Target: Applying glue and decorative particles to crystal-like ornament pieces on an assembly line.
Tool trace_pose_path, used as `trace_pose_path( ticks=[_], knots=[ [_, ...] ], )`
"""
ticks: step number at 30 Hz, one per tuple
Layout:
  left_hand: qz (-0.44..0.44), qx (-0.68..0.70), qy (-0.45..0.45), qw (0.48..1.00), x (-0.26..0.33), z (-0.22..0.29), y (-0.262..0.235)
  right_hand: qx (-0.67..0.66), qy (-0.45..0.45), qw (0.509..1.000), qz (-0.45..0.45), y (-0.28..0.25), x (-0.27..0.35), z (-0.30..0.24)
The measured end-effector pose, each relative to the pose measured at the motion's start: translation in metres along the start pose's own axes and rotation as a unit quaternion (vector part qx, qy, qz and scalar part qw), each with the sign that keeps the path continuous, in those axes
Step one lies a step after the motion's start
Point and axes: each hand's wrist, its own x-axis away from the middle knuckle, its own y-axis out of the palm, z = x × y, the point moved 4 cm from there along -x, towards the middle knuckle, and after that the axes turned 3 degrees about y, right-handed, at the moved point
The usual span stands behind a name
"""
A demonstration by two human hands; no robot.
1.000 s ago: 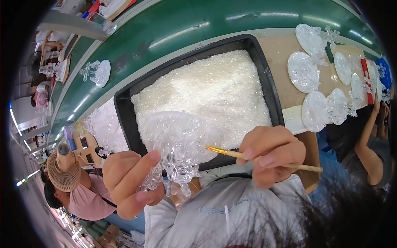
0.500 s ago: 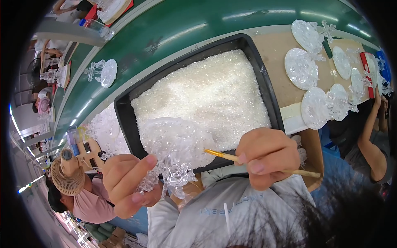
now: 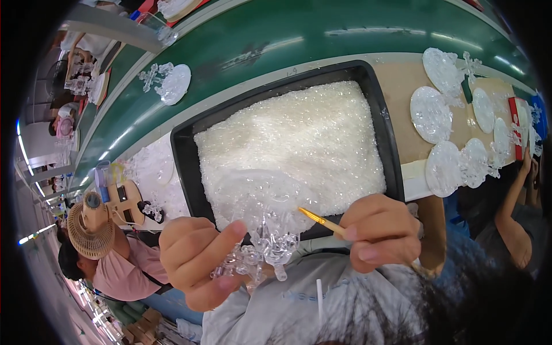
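My left hand is closed on a clear plastic ornament, gripping its knobbly, figure-like part. The ornament's round, flat disc tilts up over the near side of a black tray full of clear, glittering granules. Between the fingers of my right hand is a thin paintbrush with a gold ferrule. Its tip points left, close to the disc's right edge; whether it touches cannot be made out.
Several similar clear ornaments stand on the brown board at the right, and another ornament rests on the green conveyor belt. A beige fan and a person in pink are at the left. Another person's arm reaches in at the right.
The whole view has shifted, so the tray sits slightly lower and farther right. The ornament on the belt has moved right relative to the tray. Both hands keep their holds.
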Motion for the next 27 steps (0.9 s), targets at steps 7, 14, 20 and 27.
trace_pose_path(
  ticks=[7, 14, 20, 27],
  knots=[
    [0.047, -0.005, 0.040, 0.998, 0.000, 0.008, 0.012, -0.032, 0.072, 0.997, 0.012, 0.006, -0.012, 0.002],
    [0.073, -0.027, 0.088, 0.993, -0.011, 0.005, 0.020, -0.008, 0.091, 0.996, 0.001, 0.013, -0.018, 0.005],
    [0.092, -0.032, 0.108, 0.989, -0.007, 0.009, 0.023, 0.023, 0.113, 0.993, -0.018, 0.023, -0.014, 0.007],
    [0.083, -0.038, 0.129, 0.987, -0.009, 0.007, 0.023, 0.030, 0.126, 0.991, -0.027, 0.021, -0.018, 0.008]
  ],
)
